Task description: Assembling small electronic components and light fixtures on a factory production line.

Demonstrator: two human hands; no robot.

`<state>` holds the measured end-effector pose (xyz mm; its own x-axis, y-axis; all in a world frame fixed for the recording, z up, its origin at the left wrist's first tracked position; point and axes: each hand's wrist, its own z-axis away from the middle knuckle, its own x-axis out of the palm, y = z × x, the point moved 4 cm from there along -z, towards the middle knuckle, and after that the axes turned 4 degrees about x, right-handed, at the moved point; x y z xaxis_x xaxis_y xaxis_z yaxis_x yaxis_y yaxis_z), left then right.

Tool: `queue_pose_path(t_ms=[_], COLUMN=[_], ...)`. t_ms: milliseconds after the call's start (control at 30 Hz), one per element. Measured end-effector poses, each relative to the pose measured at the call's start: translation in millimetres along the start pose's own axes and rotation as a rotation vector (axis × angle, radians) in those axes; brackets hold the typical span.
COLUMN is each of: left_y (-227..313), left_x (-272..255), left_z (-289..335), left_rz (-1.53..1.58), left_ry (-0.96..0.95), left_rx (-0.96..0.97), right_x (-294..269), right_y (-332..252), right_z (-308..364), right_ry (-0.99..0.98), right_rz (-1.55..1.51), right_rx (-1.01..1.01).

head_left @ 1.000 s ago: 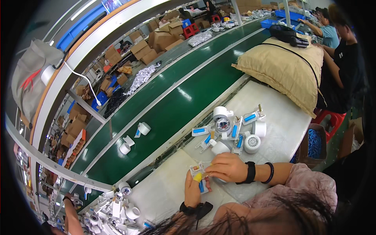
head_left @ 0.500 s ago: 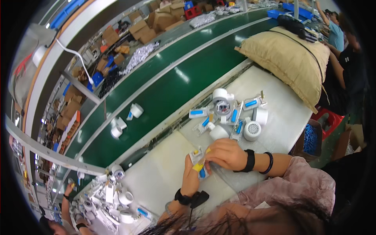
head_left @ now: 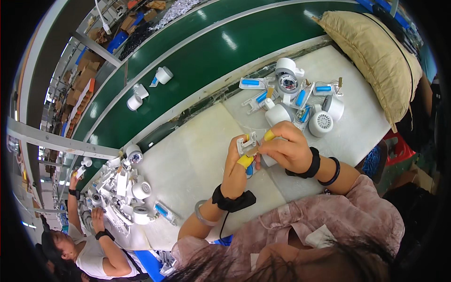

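My left hand (head_left: 233,171) is closed around a white plastic housing (head_left: 247,144), holding it tilted above the table. Below the housing, part of a blue cylindrical battery (head_left: 249,172) shows between the fingers. A small brownish piece sits at the housing's edge. My right hand (head_left: 290,149) is pinched against that edge, its thumb and fingers together; what lies between them is too small to make out. Yellow covers wrap some fingertips of both hands. Just beyond my right hand lies a cluster of white round-headed fan units (head_left: 321,123) and open housings with blue batteries (head_left: 301,97).
A pale worktable (head_left: 188,150) runs beside a green conveyor belt (head_left: 197,61) carrying a few white units. A heap of white parts (head_left: 123,188) lies at the left, where a co-worker's hands work. A tan sack (head_left: 371,61) rests at the far right corner.
The view has shifted, so the table and belt sit differently in it and more of the co-worker shows. The housing in my left hand has turned slightly; both hands stay together at it.
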<state>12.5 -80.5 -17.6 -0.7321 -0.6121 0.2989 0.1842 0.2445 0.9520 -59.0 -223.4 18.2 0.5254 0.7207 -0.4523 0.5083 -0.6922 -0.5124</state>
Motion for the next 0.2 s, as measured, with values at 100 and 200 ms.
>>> queue_pose_path(t_ms=[100, 200], left_y=[0.0, 0.6], left_x=[1.8, 2.7], left_z=[1.7, 3.5], left_rz=[0.047, -0.006], left_ry=[-0.023, -0.064], left_rx=[0.005, 0.030], right_x=[1.2, 1.1], right_y=[2.8, 2.6], right_z=[1.9, 3.6], right_ry=[-0.012, -0.022], right_rz=[-0.030, -0.045], right_rx=[0.032, 0.037])
